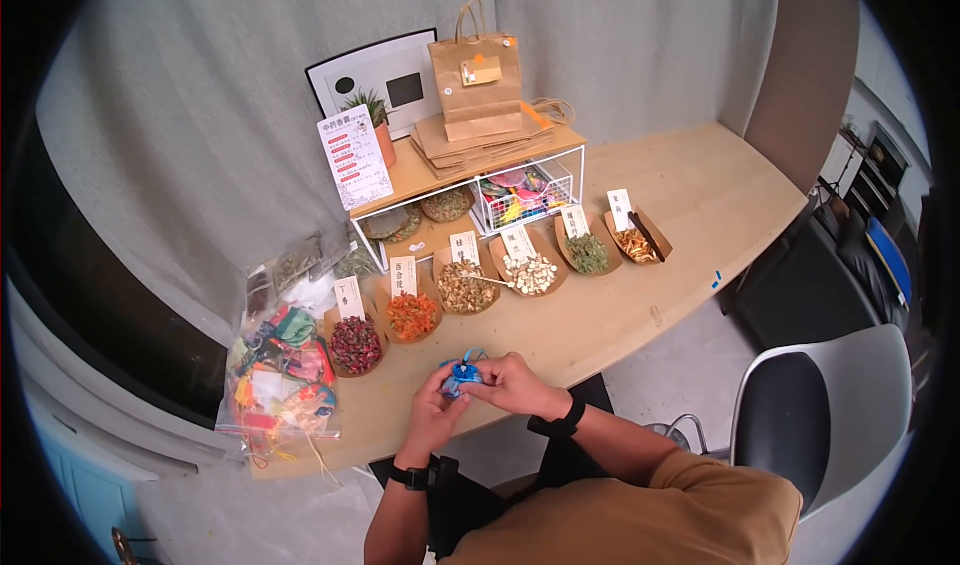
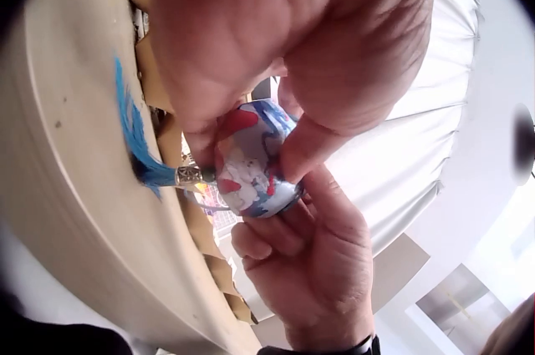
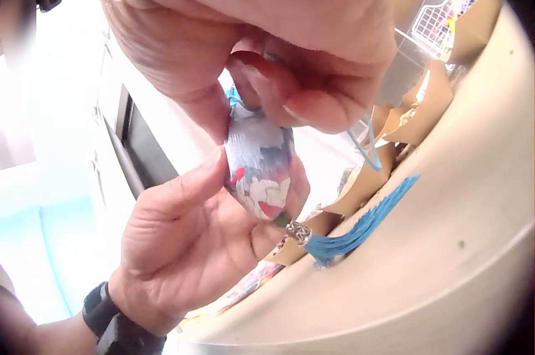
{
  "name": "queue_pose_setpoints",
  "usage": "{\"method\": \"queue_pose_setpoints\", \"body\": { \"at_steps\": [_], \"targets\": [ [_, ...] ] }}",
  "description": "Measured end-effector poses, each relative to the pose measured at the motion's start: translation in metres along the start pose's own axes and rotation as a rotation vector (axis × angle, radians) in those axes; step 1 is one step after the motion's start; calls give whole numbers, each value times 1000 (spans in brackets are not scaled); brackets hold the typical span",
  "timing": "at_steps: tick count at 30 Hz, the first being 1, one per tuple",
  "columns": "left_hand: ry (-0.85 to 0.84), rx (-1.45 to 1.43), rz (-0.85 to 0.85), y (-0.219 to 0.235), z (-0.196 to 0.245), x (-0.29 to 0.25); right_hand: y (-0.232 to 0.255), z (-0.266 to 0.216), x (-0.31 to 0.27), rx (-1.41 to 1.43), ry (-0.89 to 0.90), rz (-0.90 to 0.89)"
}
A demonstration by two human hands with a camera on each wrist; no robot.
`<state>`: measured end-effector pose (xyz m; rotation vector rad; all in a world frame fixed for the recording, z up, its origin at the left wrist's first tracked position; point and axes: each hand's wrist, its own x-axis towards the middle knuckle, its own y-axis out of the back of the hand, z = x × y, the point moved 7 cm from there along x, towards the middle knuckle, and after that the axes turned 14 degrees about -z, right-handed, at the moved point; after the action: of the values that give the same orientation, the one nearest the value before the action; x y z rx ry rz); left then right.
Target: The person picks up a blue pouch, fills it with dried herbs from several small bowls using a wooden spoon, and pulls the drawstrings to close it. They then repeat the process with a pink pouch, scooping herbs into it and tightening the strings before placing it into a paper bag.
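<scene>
Over the table's front edge, both hands hold a small blue sachet with a red and white pattern. My left hand grips its body between thumb and fingers, as the left wrist view shows up close on the sachet. Fingers of my right hand pinch the gathered top, which they partly hide in the right wrist view. From the sachet's lower end hangs a blue tassel below a silver-coloured bead. A thin light-blue cord loops out beside the right hand.
Paper trays of dried flowers and herbs, among them rosebuds and orange petals, line the table behind the hands. A plastic bag of colourful pouches lies at left. A low shelf carries paper bags. At right stands a chair.
</scene>
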<state>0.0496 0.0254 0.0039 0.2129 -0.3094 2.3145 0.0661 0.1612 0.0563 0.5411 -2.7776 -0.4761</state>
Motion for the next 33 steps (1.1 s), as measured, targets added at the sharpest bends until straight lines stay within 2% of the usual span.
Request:
{"method": "queue_pose_setpoints", "body": {
  "at_steps": [2, 5, 8, 11, 14, 17, 20, 23, 26, 29, 33],
  "targets": [
    [12, -25, 9, -4, 9, 2, 2, -9, -2, -42, -8, 23],
    [-3, 15, 3, -7, 14, 3, 2, -19, -5, -68, 94, 45],
    [151, 10, 3, -7, 5, 0, 3, -25, -7, -285, 205, 38],
    [138, -4, -40, -2, -16, -5, 7, -25, -9, -352, 143, -61],
    [159, -45, -35, -10, -2, -5, 14, -21, -9, -317, 10, -118],
    [119, -15, -15, -6, 0, -4, 22, -23, -14, -213, 144, -8],
    [148, 82, 14, 4, -3, -11, 33, -27, -17, -116, 134, 39],
    [137, 76, 102, 11, 0, -16, 52, -26, -18, -226, 189, 74],
    [115, 172, 203, 23, 3, -24, 81, -19, -26, -210, 130, 143],
    [128, 297, 286, 40, 1, -36, 105, 15, -38, 82, -83, 201],
    [155, 320, 402, 57, -9, -50, 139, 41, -54, 47, -166, 306]
  ]
}}
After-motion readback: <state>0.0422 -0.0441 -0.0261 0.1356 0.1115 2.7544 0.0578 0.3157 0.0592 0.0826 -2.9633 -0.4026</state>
